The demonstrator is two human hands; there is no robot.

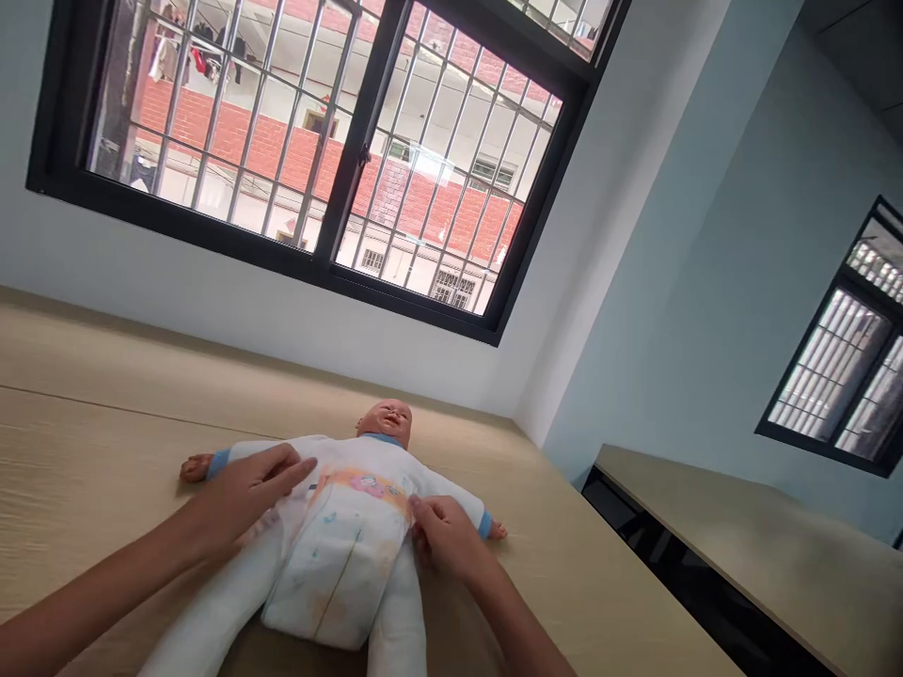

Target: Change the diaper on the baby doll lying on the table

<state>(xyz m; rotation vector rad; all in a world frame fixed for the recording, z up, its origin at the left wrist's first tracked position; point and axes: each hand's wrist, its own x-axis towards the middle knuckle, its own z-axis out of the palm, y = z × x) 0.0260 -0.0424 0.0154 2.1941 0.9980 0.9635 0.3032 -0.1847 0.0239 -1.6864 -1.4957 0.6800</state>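
Diaper (340,564) on baby doll (377,452). R hand (446,536) pinching diaper's R waist edge; L hand (261,484) nr diaper's L waist edge, can't tell if gripping.

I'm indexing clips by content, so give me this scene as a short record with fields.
doll: face up on the table, arms spread
doll clothing: white sleeves, blue cuffs
diaper: over the doll's front, patterned band at the waist
left hand: at one side of the waist; grip unclear
right hand: fingers curled at the other side; grip unclear
background: barred window
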